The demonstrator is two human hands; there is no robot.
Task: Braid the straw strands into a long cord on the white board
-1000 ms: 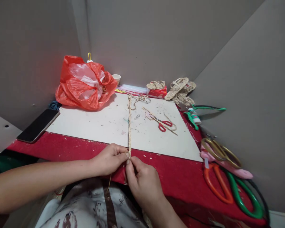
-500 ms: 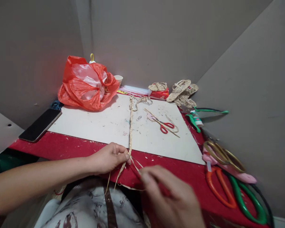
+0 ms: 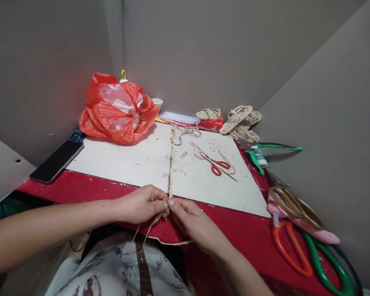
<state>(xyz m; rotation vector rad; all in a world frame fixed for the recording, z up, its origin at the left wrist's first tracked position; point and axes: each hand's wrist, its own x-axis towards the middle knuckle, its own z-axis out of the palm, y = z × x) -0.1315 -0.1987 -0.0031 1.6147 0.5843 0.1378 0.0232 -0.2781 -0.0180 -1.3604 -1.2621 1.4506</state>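
Note:
A narrow braided straw cord (image 3: pixel 172 168) runs from the back of the white board (image 3: pixel 126 164) down to its front edge. At its near end my left hand (image 3: pixel 146 204) pinches the cord, with loose strands hanging below toward the lap. My right hand (image 3: pixel 193 220) meets it there, thumb and fingers closed on the same end. The fingertips of both hands touch or nearly touch and hide the strands between them. Red-handled scissors (image 3: pixel 216 164) lie on the board to the right, with loose straw pieces around them.
A red plastic bag (image 3: pixel 117 111) and a phone (image 3: pixel 57 161) are at the left. Woven straw pieces (image 3: pixel 240 119) and a small bottle (image 3: pixel 260 158) stand back right. Large scissors with orange handles (image 3: pixel 291 246) and green handles (image 3: pixel 329 267) are at the right edge.
My right hand has moved up and left from the lower right to the cord's near end, beside my left hand. The view has shifted slightly, while my left hand keeps its pinch.

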